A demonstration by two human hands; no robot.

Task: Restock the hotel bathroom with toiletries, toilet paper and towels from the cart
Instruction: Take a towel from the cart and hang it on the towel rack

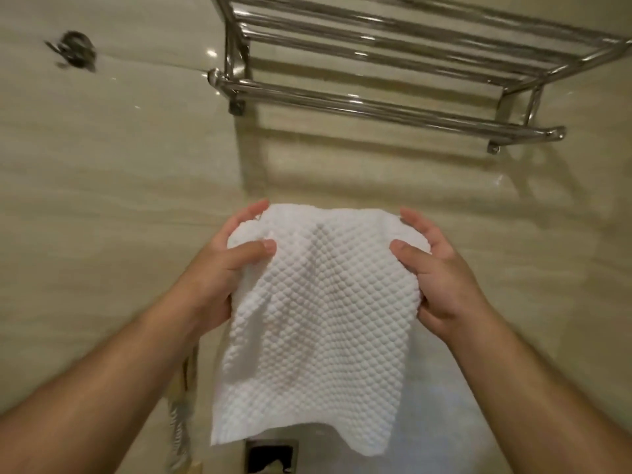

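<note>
In the head view, the left hand gripped the upper left edge of one white, bumpy-textured cloth towel, thumb in front and fingers curled behind. The right hand gripped the right edge likewise. The towel hung between them, below one chrome tubular towel rack.

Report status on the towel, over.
Left hand, right hand both grip white towel at upper edge. Towel below chrome rack, not on it. Nothing seen between.

Chrome towel rack bolted to beige wall, above and beyond grip on towel; barred shelf over single rail.
</note>
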